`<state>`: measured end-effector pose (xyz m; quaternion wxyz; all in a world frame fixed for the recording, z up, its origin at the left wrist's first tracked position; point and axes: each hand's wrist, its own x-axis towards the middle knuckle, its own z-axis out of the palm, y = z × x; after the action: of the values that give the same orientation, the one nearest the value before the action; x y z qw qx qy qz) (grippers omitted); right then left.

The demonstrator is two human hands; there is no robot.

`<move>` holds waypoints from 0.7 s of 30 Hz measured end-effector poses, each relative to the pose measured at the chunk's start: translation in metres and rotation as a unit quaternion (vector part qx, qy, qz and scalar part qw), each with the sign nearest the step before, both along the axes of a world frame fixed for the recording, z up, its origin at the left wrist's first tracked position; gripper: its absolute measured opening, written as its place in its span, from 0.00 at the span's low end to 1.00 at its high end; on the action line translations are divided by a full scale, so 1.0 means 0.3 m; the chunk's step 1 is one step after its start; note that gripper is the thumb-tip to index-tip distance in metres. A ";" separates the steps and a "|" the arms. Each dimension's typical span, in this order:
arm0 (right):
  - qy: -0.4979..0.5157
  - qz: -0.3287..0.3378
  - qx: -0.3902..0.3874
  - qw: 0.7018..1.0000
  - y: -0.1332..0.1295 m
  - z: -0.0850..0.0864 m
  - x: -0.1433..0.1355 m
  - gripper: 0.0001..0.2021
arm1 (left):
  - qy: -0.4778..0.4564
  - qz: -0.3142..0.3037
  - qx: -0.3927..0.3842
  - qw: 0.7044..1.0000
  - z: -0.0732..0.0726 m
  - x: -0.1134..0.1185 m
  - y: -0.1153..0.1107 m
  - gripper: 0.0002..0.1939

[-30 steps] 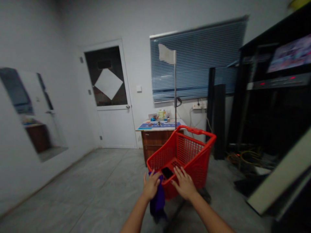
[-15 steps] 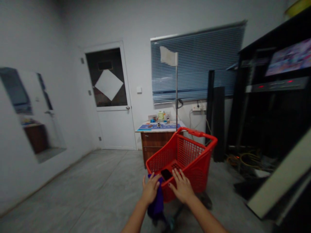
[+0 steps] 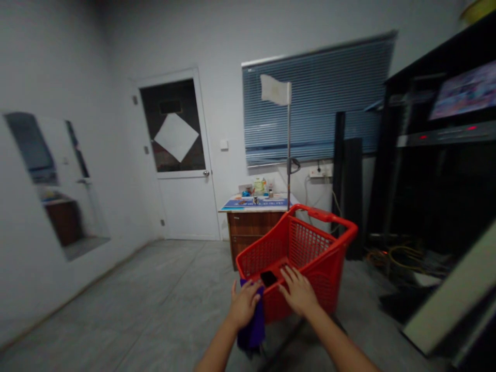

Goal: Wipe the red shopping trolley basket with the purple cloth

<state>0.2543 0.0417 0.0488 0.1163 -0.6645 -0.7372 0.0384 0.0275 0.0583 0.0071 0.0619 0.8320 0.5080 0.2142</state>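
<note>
A red plastic shopping cart [image 3: 323,268] stands in front of me, with a white flag [image 3: 275,90] on a tall pole rising behind its handle. Purple cloth [image 3: 253,325] hangs over the cart's near left edge. My left hand [image 3: 245,304] lies on the top of that cloth at the rim, fingers apart. Over the near right rim is my right hand [image 3: 298,290], fingers spread and holding nothing. Between the two hands, a black flat object [image 3: 268,279] rests inside the basket.
Behind the cart is a brown desk [image 3: 248,225] with small items on top. A white door [image 3: 188,206] and a wall mirror [image 3: 62,191] are to the left. At the right, a long pale board [image 3: 449,289] leans near cables [image 3: 406,258] and a dark rack with a screen [image 3: 465,93].
The cart and both hands appear slightly farther right in the view. The flag pole has shifted right against the blinds. Both hands keep their places at the near rim.
</note>
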 end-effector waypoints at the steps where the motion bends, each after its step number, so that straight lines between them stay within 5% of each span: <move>1: -0.002 -0.020 0.004 1.000 0.008 0.001 0.013 0.33 | 0.003 -0.003 -0.001 1.000 -0.001 -0.008 0.007 0.22; 13: 0.012 -0.013 0.008 1.000 -0.006 -0.021 -0.026 0.38 | -0.055 0.070 0.041 0.995 -0.026 0.060 -0.008 0.23; 21: 0.006 0.012 0.016 1.000 -0.031 -0.017 -0.008 0.41 | -0.001 0.022 0.046 0.999 -0.020 -0.021 -0.013 0.25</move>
<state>0.2517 0.0324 0.0438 0.1308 -0.6538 -0.7446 0.0317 0.0211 0.0544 0.0012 0.0193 0.8226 0.5154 0.2393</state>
